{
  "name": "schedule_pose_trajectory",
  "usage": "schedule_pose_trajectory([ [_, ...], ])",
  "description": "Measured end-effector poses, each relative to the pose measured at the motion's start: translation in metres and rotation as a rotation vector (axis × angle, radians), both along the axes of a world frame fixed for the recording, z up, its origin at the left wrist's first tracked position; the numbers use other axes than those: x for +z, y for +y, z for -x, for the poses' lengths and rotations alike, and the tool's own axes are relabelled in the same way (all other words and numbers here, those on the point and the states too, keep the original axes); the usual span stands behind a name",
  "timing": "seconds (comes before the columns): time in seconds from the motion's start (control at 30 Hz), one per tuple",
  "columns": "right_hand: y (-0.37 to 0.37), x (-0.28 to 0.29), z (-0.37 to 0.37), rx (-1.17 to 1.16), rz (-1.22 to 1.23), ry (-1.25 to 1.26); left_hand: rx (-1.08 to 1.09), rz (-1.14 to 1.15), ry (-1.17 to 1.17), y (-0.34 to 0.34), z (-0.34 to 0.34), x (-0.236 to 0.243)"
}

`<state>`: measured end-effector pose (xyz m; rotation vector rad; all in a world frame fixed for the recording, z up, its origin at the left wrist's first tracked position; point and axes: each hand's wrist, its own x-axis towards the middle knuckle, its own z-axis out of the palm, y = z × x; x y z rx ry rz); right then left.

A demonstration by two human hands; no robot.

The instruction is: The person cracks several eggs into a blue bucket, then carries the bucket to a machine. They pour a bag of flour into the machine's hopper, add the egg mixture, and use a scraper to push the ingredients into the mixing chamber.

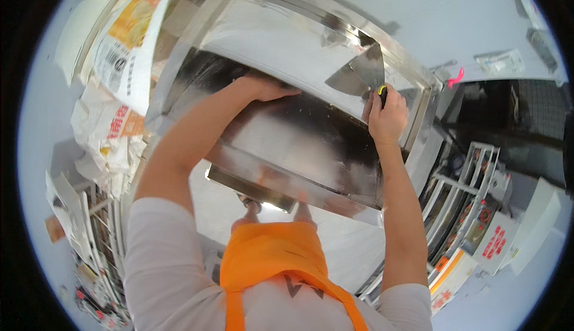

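Observation:
A broad steel tray (pixel 287 143) with raised rims fills the middle, its shiny surface dark in places and mirroring pale light. Over its far rim bends my left hand (pixel 266 88), closed on that edge; the thumb side points right and the other fingers are mostly hidden. My right hand (pixel 390 116) grips the black and yellow handle of a scraper (pixel 359 74). The scraper's wide, flat metal blade points up and left, above the pale surface beyond the tray. Whether the blade touches that surface I cannot tell.
A steel frame (pixel 164 86) surrounds the work area. Printed white and orange sacks (pixel 128 44) lie along the left. At the right stand a loaded rack (pixel 460 193) and a white box with red print (pixel 493 238). A small pink object (pixel 455 78) sits near the frame's right corner.

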<state>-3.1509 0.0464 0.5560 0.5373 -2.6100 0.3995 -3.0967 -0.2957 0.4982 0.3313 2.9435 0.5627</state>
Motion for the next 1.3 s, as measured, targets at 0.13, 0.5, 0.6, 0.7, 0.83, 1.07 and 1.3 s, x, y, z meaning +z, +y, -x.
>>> schedule_pose_trajectory([
  [0.13, 0.001, 0.001, 0.001, 0.011, -0.01, -0.011, 0.025, -0.03, -0.158, 0.048, 0.057, -0.002],
  [0.5, 0.008, 0.0, 0.007, 0.044, 0.008, 0.06, 0.082, 0.033, -0.208, -0.032, 0.068, -0.064],
  [0.6, 0.006, -0.001, 0.006, 0.043, 0.041, 0.049, 0.144, 0.115, -0.266, -0.105, 0.045, -0.056],
  [0.7, 0.006, -0.001, 0.005, 0.012, 0.048, 0.03, 0.107, 0.161, -0.207, -0.136, 0.025, -0.068],
  [0.83, 0.005, -0.01, 0.008, 0.007, 0.066, 0.089, -0.123, 0.162, -0.016, -0.082, 0.035, -0.067],
  [1.07, 0.007, -0.002, 0.008, 0.002, 0.044, 0.042, -0.516, -0.537, -0.306, 0.239, 0.028, -0.032],
  [1.3, 0.007, -0.008, 0.006, -0.012, 0.057, 0.078, -0.395, -0.313, -0.271, 0.238, 0.051, -0.07],
])
